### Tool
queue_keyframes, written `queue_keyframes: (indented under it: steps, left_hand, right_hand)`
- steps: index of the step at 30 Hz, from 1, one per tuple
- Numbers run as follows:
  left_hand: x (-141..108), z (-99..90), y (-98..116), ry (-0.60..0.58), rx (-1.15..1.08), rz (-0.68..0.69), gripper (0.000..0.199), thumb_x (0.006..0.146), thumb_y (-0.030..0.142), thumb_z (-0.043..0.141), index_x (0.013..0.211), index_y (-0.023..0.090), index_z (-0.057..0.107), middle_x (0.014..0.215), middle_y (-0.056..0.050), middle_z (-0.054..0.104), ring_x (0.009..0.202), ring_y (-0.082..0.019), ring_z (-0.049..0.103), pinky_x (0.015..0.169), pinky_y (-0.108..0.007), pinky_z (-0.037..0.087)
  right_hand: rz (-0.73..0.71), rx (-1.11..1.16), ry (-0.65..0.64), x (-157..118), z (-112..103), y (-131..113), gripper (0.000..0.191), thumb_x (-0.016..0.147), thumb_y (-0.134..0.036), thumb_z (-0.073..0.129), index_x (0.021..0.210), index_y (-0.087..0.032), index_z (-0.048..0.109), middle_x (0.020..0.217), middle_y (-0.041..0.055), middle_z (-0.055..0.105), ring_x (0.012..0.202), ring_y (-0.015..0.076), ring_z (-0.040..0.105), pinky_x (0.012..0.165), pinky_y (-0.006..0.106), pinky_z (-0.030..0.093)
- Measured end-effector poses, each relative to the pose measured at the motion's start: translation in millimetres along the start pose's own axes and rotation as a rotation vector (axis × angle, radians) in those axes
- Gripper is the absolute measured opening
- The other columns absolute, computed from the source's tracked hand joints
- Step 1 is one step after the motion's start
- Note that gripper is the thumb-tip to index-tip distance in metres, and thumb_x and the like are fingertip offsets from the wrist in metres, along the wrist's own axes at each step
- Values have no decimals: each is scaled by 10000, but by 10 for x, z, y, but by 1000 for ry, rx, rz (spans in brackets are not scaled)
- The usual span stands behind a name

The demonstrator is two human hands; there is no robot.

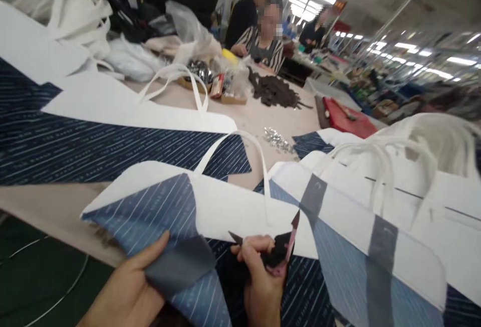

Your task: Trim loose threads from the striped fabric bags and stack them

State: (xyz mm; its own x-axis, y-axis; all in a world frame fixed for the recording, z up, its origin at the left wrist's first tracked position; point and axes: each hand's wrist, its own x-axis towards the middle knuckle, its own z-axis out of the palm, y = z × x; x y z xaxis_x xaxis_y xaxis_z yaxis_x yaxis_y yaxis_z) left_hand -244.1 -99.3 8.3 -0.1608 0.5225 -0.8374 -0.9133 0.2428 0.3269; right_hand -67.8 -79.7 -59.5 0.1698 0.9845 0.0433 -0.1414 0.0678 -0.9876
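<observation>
Left hand against striped fabric

Here, the beige tabletop is being covered on the left by navy-and-white panels, while on the right a stack of white-and-blue panels is being borne. Between them, small silver pieces are being supported in a loose scatter! Farther back, a dark brown heap is being carried, just beside low cardboard boxes.
</observation>
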Motion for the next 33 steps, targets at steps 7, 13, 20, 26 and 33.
queue_keyframes:
  steps: [7,13,20,26,33]
  left_hand:
    - [37,-52,10,145,54,-65,264,962,94,523,1113,69,739,874,-157,800,787,-324,788,820,-537,656]
    - [76,-167,-3,131,92,-13,287,934,77,554,1109,165,764,916,-95,820,833,-323,789,853,-520,643]
    - [158,-304,-14,149,62,31,322,916,79,590,1134,240,764,916,-37,827,853,-318,784,975,-539,590]
    - [151,-297,-8,155,64,-29,333,953,114,541,1225,162,728,937,-99,822,892,-328,779,972,-514,595]
    - [128,-331,-16,147,32,-31,415,941,120,558,1331,203,674,1024,-87,816,1006,-332,756,999,-503,584]
  right_hand:
    - [21,-25,-1,-84,21,-119,203,860,-201,719,692,-216,606,699,-50,599,643,117,615,687,295,638]
    - [-1,-121,59,-110,79,-187,219,826,-173,718,648,-212,597,673,-45,598,610,119,628,627,273,633]
    - [-42,-138,16,-151,-25,-75,203,833,-143,717,690,-217,592,688,-37,571,654,131,602,665,307,623]
    - [-48,-180,10,-152,-6,-81,211,839,-151,715,686,-223,588,679,-44,578,636,131,600,664,310,604]
    - [-125,-341,-19,-135,59,-179,223,843,-122,678,676,-216,565,694,-21,623,631,132,638,592,244,550]
